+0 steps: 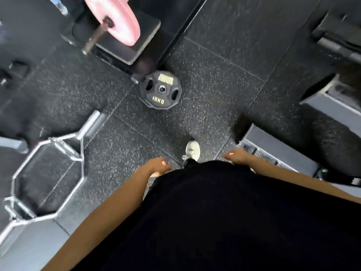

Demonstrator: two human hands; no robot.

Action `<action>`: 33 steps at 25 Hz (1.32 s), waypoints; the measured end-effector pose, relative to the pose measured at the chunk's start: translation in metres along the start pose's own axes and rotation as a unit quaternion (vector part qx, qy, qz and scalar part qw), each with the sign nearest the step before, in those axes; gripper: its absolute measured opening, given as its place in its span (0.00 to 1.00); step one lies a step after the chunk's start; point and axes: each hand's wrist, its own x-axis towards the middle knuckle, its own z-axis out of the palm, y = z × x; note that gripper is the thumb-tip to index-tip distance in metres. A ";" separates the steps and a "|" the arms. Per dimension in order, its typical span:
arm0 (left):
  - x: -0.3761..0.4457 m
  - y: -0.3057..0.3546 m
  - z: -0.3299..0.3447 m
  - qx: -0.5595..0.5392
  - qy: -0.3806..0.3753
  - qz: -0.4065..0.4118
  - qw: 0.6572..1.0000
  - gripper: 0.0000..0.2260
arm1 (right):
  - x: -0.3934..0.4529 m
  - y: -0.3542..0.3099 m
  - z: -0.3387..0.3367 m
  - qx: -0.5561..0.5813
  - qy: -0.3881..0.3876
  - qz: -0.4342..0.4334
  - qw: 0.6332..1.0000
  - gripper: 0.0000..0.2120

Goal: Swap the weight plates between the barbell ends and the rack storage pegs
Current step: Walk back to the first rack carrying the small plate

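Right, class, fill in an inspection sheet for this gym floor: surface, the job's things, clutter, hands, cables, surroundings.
Surface: black speckled rubber floor tiles, seams visible.
Job's things: black ten-sided weight plate marked 10KG lying flat on the floor; pink round weight plate mounted on a steel barbell sleeve, blurred.
Clutter: silver hexagonal trap bar lying on the floor at the left.
Hands: left hand and right hand hang at the person's sides, holding nothing.
Cables: nothing seen.
Surroundings: grey metal rack base at the right; one white shoe stepping forward; black padded bench under the pink plate.
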 end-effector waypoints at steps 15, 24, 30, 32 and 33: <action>0.193 0.248 -0.386 0.101 0.004 0.081 0.992 0.17 | 0.166 -0.112 -0.333 0.325 0.077 0.078 0.939 0.23; 0.292 0.481 -0.589 0.214 -0.004 0.146 0.966 0.19 | 0.238 -0.113 -0.570 0.332 0.160 0.108 0.923 0.24; 0.369 0.628 -0.658 0.266 -0.035 0.132 0.954 0.19 | 0.318 -0.067 -0.715 0.410 0.135 0.124 0.894 0.17; 0.386 0.684 -0.684 0.255 -0.034 0.118 0.959 0.17 | 0.334 -0.045 -0.774 0.411 0.118 0.131 0.894 0.13; 0.393 0.716 -0.698 0.250 -0.030 0.119 0.960 0.18 | 0.340 -0.036 -0.808 0.404 0.119 0.129 0.898 0.12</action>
